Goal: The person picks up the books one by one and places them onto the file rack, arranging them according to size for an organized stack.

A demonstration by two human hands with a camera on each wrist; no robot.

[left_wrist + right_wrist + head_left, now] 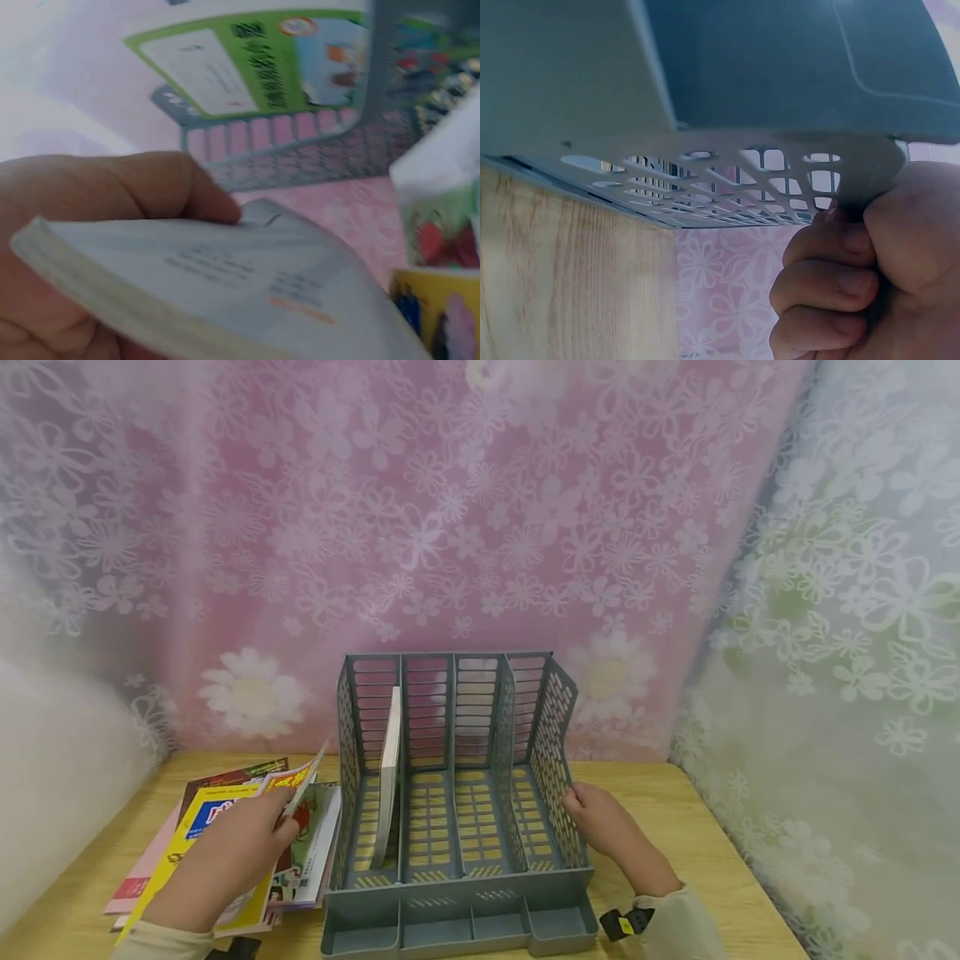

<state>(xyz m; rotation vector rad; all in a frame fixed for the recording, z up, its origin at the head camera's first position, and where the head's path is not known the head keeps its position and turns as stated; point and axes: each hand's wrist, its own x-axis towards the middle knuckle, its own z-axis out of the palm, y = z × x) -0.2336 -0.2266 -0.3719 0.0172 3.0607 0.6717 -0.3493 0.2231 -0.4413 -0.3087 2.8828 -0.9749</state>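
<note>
My left hand (pixel 232 852) holds a book (pixel 217 277) tilted up over a pile of books (pixel 198 802), the thumb on its pale printed face. In the head view that book shows mostly as a thin edge. To the right stands a grey plastic file rack (pixel 457 890) with perforated walls and upright slots. One book (pixel 387 768) stands in its leftmost slot; the left wrist view shows its green and white cover. At the rack's right side my right hand (pixel 607 827) pinches the edge of the side wall (pixel 870 176), fingers curled.
Small open trays (pixel 435 931) run along the rack's front. The wooden table (pixel 675 852) ends at a pink flowered curtain (pixel 465 527) behind, with a pale curtain (pixel 847 693) at the right. A black wrist strap (pixel 628 923) shows at the right sleeve.
</note>
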